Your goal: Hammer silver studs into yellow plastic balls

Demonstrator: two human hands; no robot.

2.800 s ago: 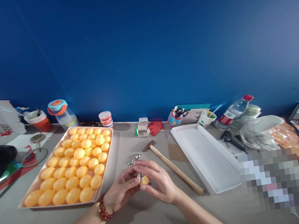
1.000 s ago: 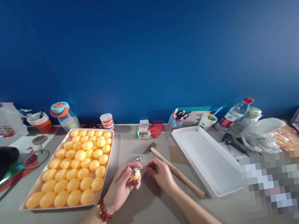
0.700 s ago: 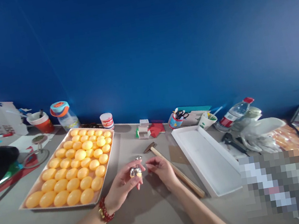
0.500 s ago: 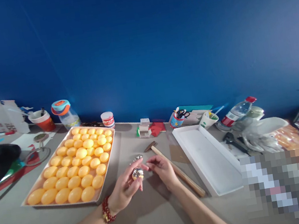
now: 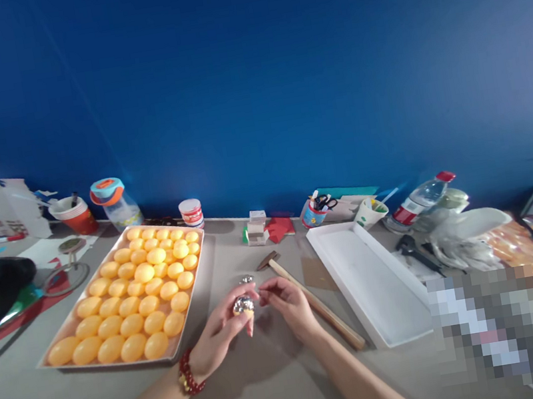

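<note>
My left hand (image 5: 220,335), with a red bead bracelet at the wrist, holds a shiny silver ball (image 5: 244,306) between thumb and fingers. The lower part of the ball looks yellowish. My right hand (image 5: 287,304) is closed in a pinch just right of the ball, close to the left fingertips; what lies in the pinch is too small to make out. Just beyond the left fingers, another small shiny silver piece (image 5: 245,279) rests on the table. A hammer (image 5: 321,309) with a wooden handle lies to the right, partly behind my right hand.
To the left is a tray (image 5: 39,362) filled with orange balls. A white tray (image 5: 375,283) stands right of the hammer. Small boxes (image 5: 256,231), a red paper (image 5: 280,228), a pen cup (image 5: 312,214) and a plastic bottle (image 5: 418,201) line the blue wall.
My left hand has turned slightly, rolling the silver ball a little to the left and up. My right hand stays pinched close by.
</note>
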